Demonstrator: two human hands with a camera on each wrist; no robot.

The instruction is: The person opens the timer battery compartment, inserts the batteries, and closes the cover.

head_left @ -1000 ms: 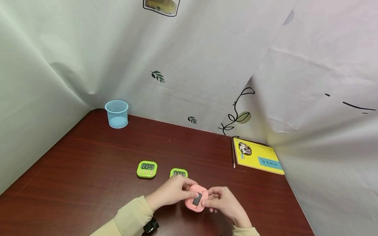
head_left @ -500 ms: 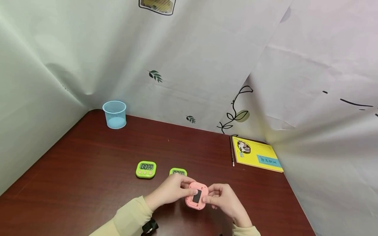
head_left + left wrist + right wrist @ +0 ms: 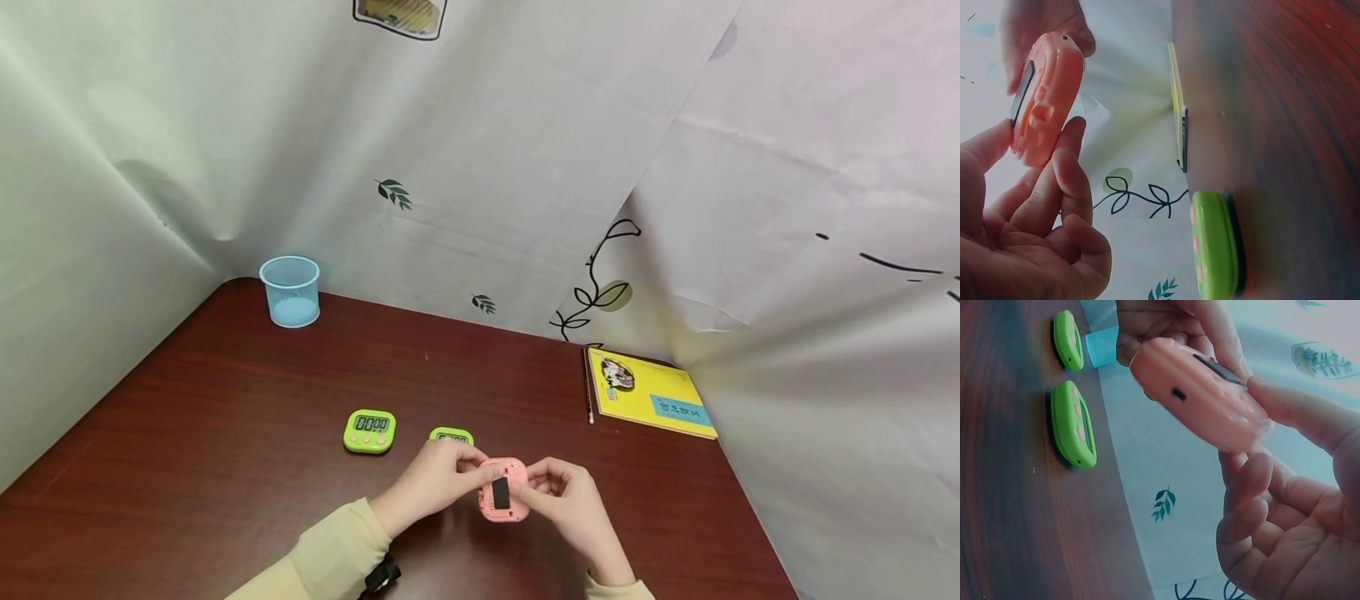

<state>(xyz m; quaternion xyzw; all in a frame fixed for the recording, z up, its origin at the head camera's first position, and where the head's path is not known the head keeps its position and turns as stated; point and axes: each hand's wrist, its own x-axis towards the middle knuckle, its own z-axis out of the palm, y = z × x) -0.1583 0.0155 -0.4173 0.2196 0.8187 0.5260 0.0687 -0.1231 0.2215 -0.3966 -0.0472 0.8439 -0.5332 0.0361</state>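
A pink digital timer (image 3: 513, 510) is held up above the table between both hands, its back with a dark rectangular patch facing the head camera. My left hand (image 3: 438, 483) pinches its left edge, thumb on the back and fingers behind. At the opposite edge my right hand (image 3: 573, 508) pinches it the same way, as the right wrist view also shows. The timer's front is hidden. Behind the left hand lies a green timer (image 3: 452, 434), partly covered by that hand in the head view. Another green timer (image 3: 370, 432), its display reading 00:00, lies farther left.
A clear blue plastic cup (image 3: 291, 292) stands at the table's back left corner. At the back right lie a yellow book (image 3: 651, 392) and a pencil (image 3: 588, 387) along its left side. White printed cloth (image 3: 450, 150) hangs around the brown table (image 3: 247, 400).
The pink timer has risen slightly in the head view and turned a little more upright. Both hands keep their hold on it. The head view has shifted slightly.
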